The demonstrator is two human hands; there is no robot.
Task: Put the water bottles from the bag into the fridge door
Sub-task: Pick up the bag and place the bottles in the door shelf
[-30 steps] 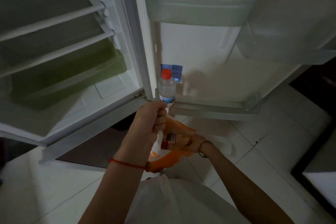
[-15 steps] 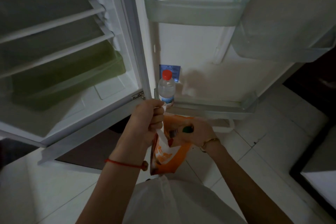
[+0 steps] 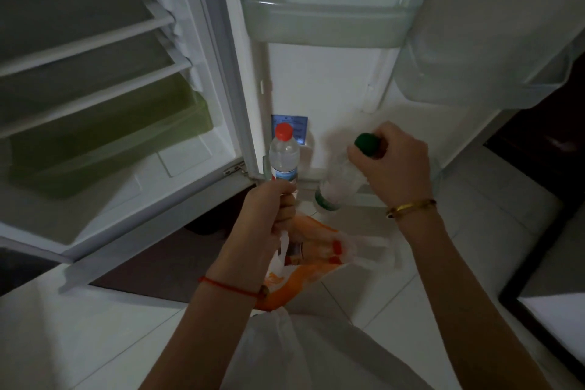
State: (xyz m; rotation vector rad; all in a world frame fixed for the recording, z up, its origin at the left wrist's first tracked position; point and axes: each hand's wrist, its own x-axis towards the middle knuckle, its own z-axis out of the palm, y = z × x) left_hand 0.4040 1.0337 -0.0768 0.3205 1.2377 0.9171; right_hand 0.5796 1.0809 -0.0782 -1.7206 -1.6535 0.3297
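— Where were the bottles at that moment?

— One clear bottle with a red cap stood upright at the left end of the lowest door shelf. The right hand was clamped round the neck of a second bottle, green-capped and tilted, carried just above that shelf.

— And the other hand?

— The left hand was closed on the handles of an orange and white plastic bag, which hung over the tiled floor.

— How would the bottle handle?

— Likely stiff enough but slick and weighty if full; a grip lower on the body would probably steady it better than the neck. Whether more bottles lay in the bag could not be told.
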